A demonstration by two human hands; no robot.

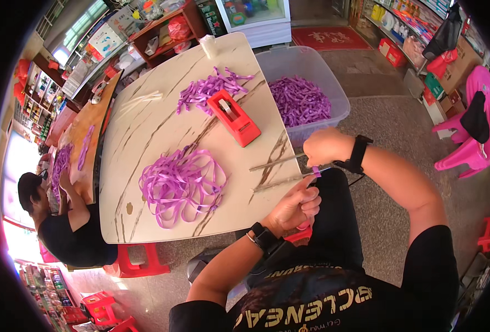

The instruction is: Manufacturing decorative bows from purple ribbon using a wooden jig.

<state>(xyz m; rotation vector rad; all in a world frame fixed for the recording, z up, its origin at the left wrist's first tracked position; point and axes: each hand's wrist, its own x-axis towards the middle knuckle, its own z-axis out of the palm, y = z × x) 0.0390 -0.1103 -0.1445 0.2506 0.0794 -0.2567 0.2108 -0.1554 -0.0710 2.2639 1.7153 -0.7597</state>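
Observation:
Two thin metal rods (275, 185) reach from the table's right edge toward my hands, side by side. A short loop of purple ribbon (316, 172) sits at the lower rod, between my hands. My left hand (296, 207) is closed, thumb and forefinger pinching at this ribbon. Just beyond it, my right hand (323, 146) is curled into a fist against the end of the upper rod; what its fingers grip is hidden. On the marbled table (239, 213) lie a loose tangle of purple ribbon (176, 185), a heap of short purple ribbon pieces (201, 91) and a red tape dispenser (235, 119).
Right of the table stands a clear plastic tub (339, 102) holding many purple ribbon pieces. A white roll (207, 47) and pale sticks (140, 99) rest on the table. At left a co-worker (71, 227) handles purple ribbon. A pink chair (474, 127) stands at right.

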